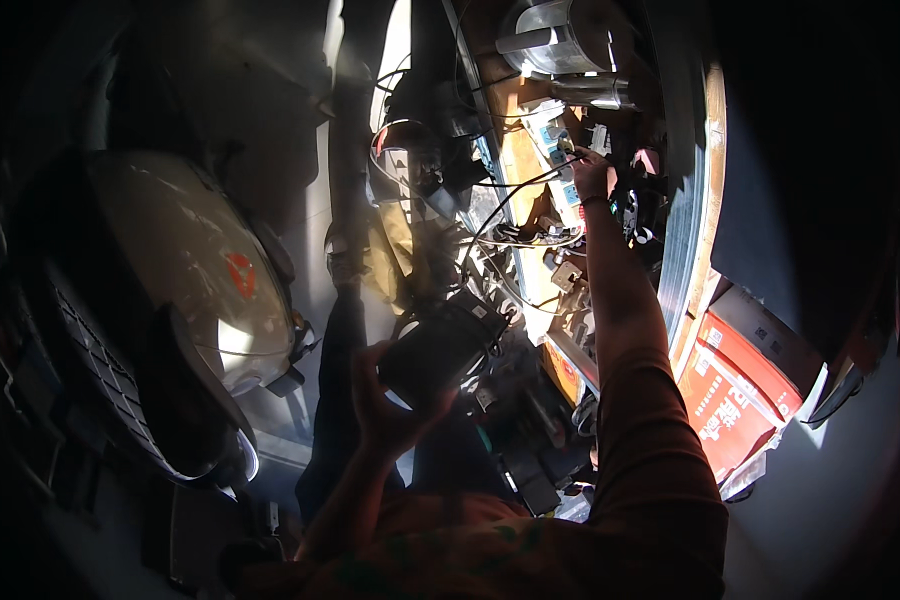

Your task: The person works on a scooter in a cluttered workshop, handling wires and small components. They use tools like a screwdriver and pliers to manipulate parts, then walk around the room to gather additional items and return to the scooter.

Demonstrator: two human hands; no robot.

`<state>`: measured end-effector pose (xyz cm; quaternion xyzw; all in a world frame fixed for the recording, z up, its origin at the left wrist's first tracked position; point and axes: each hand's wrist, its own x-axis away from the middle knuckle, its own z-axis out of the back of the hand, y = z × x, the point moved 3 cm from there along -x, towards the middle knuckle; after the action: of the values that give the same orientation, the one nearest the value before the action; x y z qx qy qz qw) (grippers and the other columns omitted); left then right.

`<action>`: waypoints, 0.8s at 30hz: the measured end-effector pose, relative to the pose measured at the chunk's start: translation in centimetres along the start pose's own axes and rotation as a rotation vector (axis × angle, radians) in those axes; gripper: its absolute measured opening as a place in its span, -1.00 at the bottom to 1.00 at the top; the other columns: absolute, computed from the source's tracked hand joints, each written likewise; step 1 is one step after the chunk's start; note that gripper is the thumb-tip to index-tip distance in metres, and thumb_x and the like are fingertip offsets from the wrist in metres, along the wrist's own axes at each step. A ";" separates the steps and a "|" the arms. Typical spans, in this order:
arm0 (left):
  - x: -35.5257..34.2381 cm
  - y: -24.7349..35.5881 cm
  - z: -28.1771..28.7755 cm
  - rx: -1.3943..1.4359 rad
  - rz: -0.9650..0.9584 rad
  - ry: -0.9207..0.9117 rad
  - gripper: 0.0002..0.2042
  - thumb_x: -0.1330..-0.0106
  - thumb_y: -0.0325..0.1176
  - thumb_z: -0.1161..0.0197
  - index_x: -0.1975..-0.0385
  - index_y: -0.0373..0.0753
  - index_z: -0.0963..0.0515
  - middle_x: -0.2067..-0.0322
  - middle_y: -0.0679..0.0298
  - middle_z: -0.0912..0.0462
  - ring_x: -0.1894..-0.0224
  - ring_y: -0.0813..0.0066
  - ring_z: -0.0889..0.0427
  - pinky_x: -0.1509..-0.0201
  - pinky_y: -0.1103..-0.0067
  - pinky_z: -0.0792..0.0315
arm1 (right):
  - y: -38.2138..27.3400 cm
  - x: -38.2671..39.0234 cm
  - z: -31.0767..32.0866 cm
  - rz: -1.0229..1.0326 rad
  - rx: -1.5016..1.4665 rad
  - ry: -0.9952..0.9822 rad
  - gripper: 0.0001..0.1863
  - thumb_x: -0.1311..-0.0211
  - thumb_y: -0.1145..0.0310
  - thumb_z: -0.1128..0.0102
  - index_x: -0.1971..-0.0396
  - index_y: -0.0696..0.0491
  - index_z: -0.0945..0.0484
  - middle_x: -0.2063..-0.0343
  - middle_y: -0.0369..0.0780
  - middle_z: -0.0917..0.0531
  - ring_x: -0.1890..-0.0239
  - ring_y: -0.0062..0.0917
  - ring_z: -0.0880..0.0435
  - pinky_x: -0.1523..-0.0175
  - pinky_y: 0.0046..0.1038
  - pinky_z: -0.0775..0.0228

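Observation:
Low in the middle, my left hand (375, 405) is closed round a black box-shaped device (430, 352), perhaps a charger, with a coiled black cable at its far end. My right arm stretches far forward to a cluttered wooden shelf. There the fingers of my right hand (592, 176) pinch the end of a black cable (518, 184), at a white power strip (560, 172) with bluish sockets. The plug itself is mostly hidden by my fingers, and I cannot tell whether it sits in a socket. The cable runs back toward the device.
A cream scooter (185, 260) with an orange emblem stands at the left. A metal pot (555, 40) is at the far end of the shelf (518, 150). Tangled wires and small parts (568, 275) lie below the strip. A red carton (735, 390) stands at the right.

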<state>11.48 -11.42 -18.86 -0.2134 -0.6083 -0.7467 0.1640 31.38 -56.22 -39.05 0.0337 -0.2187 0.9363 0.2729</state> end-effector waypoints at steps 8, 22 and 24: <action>-0.9 -0.2 0.3 0.038 0.029 0.007 -0.20 0.25 -0.17 -0.58 -0.03 -0.21 -0.27 0.10 0.22 -0.35 0.08 0.41 -0.47 0.20 0.51 -0.54 | -2.2 -0.2 -0.3 0.107 0.101 -0.053 -0.76 0.04 0.29 -0.39 0.30 -0.06 -0.71 0.38 -0.25 -0.74 0.37 -0.52 -0.71 0.21 -0.51 -0.51; -1.3 -1.6 0.1 0.007 0.043 0.006 -0.24 0.22 -0.20 -0.57 -0.01 -0.22 -0.28 0.12 0.23 -0.36 0.12 0.43 -0.47 0.23 0.53 -0.53 | -3.6 0.3 -1.0 0.153 0.139 -0.038 -0.72 0.08 0.39 -0.43 0.28 0.03 -0.68 0.34 -0.20 -0.74 0.36 -0.52 -0.73 0.23 -0.48 -0.55; -1.1 -1.6 0.3 0.057 0.089 0.004 -0.24 0.21 -0.20 -0.57 -0.02 -0.22 -0.28 0.10 0.22 -0.37 0.09 0.42 -0.47 0.21 0.51 -0.53 | -3.0 -0.8 -0.9 0.060 0.088 -0.100 -0.66 0.13 0.37 -0.46 0.26 0.07 -0.67 0.31 -0.19 -0.74 0.30 -0.49 -0.73 0.17 -0.49 -0.55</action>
<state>11.66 -10.78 -20.68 -0.2341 -0.6190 -0.7214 0.2040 33.69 -53.93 -38.83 0.0858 -0.1917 0.9499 0.2315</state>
